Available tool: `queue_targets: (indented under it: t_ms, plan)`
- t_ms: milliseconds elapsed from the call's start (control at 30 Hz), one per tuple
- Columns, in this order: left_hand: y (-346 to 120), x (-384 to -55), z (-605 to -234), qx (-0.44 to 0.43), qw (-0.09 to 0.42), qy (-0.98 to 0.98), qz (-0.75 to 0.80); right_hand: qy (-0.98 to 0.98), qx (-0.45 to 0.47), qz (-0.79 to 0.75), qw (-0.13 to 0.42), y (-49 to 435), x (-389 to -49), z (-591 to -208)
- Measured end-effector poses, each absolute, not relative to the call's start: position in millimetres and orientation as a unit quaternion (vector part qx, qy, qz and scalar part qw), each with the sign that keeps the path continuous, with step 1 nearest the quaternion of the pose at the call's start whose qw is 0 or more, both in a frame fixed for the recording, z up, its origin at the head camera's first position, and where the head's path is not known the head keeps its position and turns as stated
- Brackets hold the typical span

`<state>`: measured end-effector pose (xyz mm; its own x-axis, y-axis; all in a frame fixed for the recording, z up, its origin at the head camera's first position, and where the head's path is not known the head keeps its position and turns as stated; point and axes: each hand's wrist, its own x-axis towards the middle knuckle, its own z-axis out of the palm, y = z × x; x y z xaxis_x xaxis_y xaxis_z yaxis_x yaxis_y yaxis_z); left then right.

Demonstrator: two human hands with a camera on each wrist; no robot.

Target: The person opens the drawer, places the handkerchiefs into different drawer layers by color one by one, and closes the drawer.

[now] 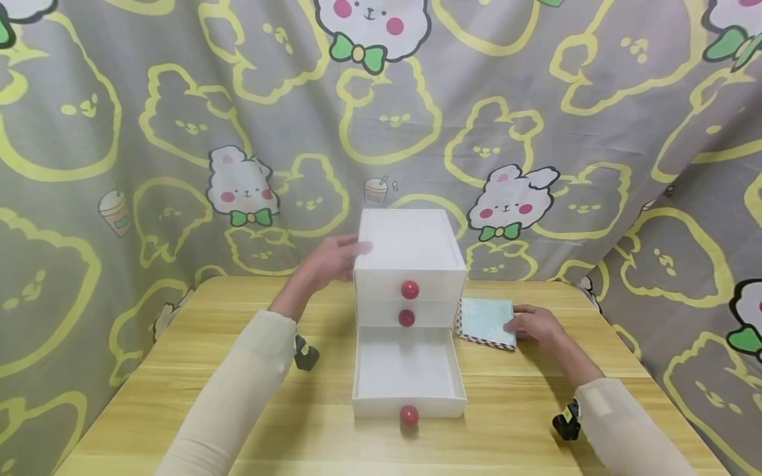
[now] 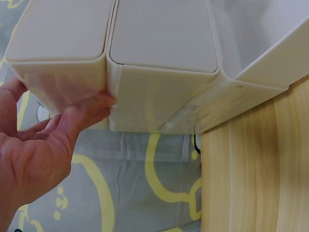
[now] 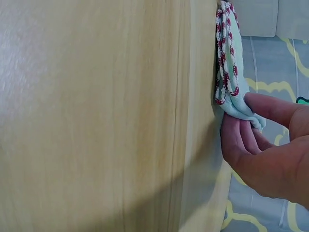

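A white drawer unit (image 1: 411,241) with red round knobs stands on the table. Its bottom drawer (image 1: 407,370) is pulled out with a bare inside; the two above are closed. My left hand (image 1: 335,259) touches the unit's upper left edge; in the left wrist view the fingers (image 2: 89,112) lie against the side of the top section. To the right of the unit is a folded light-blue cloth (image 1: 487,320) with a red-and-white braided edge. My right hand (image 1: 538,325) pinches its right side, thumb above and fingers beneath, as the right wrist view shows of the cloth (image 3: 236,104).
The light wooden table (image 1: 321,430) extends around the unit. A grey curtain (image 1: 286,119) with yellow outlines and white rabbits hangs behind and at both sides. Each wrist carries a small black camera (image 1: 306,354).
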<state>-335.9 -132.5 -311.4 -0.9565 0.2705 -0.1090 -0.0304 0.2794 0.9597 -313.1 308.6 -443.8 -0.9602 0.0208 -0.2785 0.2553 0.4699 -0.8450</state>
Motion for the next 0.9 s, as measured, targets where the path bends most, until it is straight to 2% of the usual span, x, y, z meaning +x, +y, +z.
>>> queue_targets:
  t_ms: [333, 900]
  plan:
    - [-133, -335, -312, 0.08, 0.125, 0.788, 0.598, 0.824, 0.076, -0.545, 0.133, 307, -311, -440]
    - [-133, -336, -312, 0.074, 0.126, 0.786, 0.6, 0.806, 0.024, -0.58, 0.113, 301, -301, -417]
